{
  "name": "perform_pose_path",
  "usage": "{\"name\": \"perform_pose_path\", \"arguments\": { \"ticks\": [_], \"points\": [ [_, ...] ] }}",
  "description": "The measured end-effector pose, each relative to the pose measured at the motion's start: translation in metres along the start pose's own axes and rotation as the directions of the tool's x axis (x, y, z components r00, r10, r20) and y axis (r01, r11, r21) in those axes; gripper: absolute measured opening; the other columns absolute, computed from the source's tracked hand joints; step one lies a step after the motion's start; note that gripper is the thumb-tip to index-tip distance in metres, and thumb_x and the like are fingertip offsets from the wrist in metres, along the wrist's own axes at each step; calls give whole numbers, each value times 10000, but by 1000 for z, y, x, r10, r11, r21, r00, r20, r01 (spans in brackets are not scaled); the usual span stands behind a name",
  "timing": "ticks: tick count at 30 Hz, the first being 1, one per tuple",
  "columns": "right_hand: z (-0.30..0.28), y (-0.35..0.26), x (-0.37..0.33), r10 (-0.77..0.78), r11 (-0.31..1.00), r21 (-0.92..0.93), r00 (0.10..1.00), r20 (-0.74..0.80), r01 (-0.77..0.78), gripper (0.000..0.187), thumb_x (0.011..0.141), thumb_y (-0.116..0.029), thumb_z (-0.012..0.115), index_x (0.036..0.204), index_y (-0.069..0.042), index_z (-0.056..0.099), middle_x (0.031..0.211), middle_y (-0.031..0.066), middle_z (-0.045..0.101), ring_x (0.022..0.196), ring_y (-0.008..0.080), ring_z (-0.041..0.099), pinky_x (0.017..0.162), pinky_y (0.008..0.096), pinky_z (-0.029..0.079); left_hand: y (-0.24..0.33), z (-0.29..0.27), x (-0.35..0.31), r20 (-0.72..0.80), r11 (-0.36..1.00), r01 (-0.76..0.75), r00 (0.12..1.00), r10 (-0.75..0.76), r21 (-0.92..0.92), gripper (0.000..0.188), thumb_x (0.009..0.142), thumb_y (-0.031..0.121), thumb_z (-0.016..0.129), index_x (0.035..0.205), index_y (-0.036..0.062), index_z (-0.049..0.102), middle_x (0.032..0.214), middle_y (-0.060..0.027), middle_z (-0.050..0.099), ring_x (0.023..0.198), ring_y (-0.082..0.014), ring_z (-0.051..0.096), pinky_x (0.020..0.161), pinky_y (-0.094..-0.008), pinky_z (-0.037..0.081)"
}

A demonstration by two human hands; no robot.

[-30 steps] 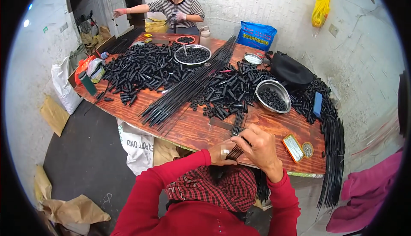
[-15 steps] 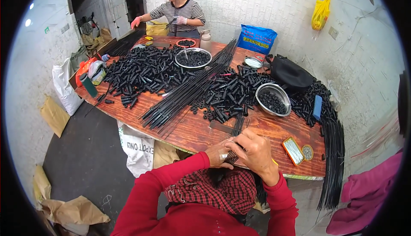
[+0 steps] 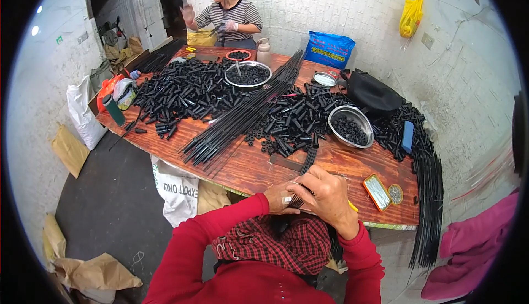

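Note:
At the table's near edge, my left hand (image 3: 281,199) is closed round a narrow bundle of thin black rods (image 3: 309,159), whose far ends point across the table. A small white strip sits on one of its fingers. My right hand (image 3: 328,195) is pressed close over the same bundle, thumb and fingers pinched together. What the pinch holds is hidden. A yellow handle-like piece (image 3: 352,206) juts out beside the right wrist; I cannot tell whether the hand grips it. A flat dark bar (image 3: 285,162) lies just beyond the hands.
A larger rod bundle (image 3: 242,116) crosses the red-brown table (image 3: 237,174) among heaps of black tubes (image 3: 187,92). Metal bowls (image 3: 366,141) hold small black parts. To the right lie a tin of white sticks (image 3: 377,192) and a small round dish (image 3: 395,194). A co-worker (image 3: 234,14) stands across the table.
The co-worker's hand at the far left has risen from the rods into the air. My hands stay at the bundle, with the right one shifted only slightly.

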State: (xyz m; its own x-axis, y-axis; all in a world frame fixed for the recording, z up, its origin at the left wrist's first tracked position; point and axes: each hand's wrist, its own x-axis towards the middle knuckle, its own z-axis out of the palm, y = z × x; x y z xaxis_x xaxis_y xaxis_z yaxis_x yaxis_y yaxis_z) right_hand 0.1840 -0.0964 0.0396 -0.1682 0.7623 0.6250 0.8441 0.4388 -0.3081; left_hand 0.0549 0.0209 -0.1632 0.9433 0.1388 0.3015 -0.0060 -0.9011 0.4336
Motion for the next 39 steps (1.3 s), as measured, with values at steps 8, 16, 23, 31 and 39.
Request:
{"name": "perform_pose_path", "arguments": {
  "ticks": [8,16,23,31,39],
  "points": [
    [2,-7,1,-11,1000,17,1000,3,11,222,812,-263,786,755,-79,673,724,63,547,589,274,620,498,385,487,-3,6,3,-104,999,42,994,-39,27,794,768,546,773,1383,114,517,1493,-184,414,1434,-430,291,1198,-472,273],
    [3,-4,2,-36,999,-27,999,36,37,216,809,-272,783,798,-84,677,736,64,552,591,270,615,492,381,480,-12,14,3,-21,991,39,999,-37,127,752,767,586,742,1363,166,561,1472,-166,454,1444,-418,273,1220,-482,217],
    [13,-4,9,-55,994,-87,997,62,60,204,804,-275,781,818,-99,677,742,51,543,587,253,607,479,362,474,-36,47,4,56,1000,7,998,-6,-17,510,791,483,739,1216,211,666,1329,-27,584,1296,-335,453,1144,-447,348],
    [-4,-2,1,-11,991,-135,996,83,22,256,804,-292,782,931,-96,677,785,52,580,613,245,629,507,355,492,-16,24,7,-21,999,45,999,-45,6,583,787,508,746,1269,206,619,1435,-125,467,1378,-368,381,1164,-465,319],
    [-51,4,-27,102,990,107,993,-61,-95,629,668,-396,863,1133,-29,652,979,107,666,711,195,666,628,312,542,5,-4,16,27,986,20,999,-24,167,872,755,526,770,1454,111,456,1608,-183,205,1477,-432,196,1201,-491,256]
  ]
}}
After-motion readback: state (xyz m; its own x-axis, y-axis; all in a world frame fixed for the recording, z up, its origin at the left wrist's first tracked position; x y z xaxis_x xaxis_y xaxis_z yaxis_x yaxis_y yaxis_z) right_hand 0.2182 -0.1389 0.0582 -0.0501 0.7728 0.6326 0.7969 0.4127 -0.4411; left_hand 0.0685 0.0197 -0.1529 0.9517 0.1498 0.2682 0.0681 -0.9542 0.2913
